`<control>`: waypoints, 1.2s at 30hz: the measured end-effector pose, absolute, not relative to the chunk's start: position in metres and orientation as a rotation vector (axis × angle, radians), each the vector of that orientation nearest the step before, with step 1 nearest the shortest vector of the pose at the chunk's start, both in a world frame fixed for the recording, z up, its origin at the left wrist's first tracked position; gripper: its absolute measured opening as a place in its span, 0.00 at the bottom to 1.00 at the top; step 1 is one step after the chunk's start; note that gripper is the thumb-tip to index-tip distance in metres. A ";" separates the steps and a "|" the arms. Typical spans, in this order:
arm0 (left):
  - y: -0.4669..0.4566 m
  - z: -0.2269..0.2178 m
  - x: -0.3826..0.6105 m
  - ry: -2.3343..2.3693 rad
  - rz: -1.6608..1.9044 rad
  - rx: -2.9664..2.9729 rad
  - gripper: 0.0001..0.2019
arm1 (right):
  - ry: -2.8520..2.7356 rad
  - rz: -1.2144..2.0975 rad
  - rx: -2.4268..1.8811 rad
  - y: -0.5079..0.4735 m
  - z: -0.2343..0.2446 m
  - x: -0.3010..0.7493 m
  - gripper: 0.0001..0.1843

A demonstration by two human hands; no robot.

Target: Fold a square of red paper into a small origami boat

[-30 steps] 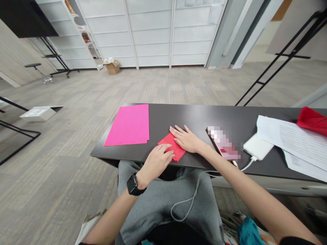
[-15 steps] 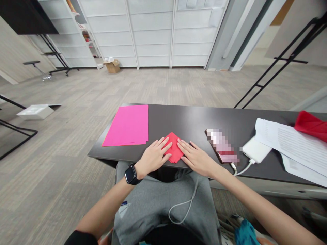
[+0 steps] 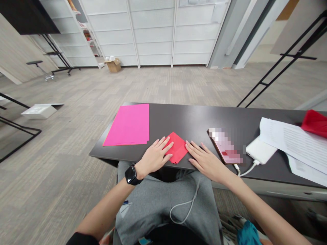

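A small folded red paper (image 3: 176, 149) lies near the front edge of the dark table (image 3: 194, 119). My left hand (image 3: 153, 158) lies flat with fingers stretched out, its fingertips resting on the paper's left side. A black watch is on that wrist. My right hand (image 3: 205, 160) lies flat and open on the table just right of the red paper, its fingertips close to the paper's right corner but apart from it. Neither hand holds anything.
A stack of pink paper sheets (image 3: 129, 125) lies to the left. A phone (image 3: 224, 146) and a white power bank (image 3: 260, 150) with a cable sit to the right, then printed white sheets (image 3: 291, 139) and a red paper (image 3: 314, 122). Black frames stand on the floor.
My right hand slid off the red paper to its right side. My left hand moved from the paper's near corner to lie flat on its left side. The paper was turned to point away.
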State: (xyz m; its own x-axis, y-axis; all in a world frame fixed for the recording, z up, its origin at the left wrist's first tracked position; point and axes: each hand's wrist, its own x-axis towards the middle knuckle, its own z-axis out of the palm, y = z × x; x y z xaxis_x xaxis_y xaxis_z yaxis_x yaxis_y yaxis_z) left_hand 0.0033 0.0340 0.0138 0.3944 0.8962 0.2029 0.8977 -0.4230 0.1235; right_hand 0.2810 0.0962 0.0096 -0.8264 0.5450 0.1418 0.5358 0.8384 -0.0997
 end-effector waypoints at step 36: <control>0.010 0.011 -0.031 -1.568 -0.895 -2.747 0.14 | -2.580 0.212 -0.789 0.079 0.022 0.262 0.12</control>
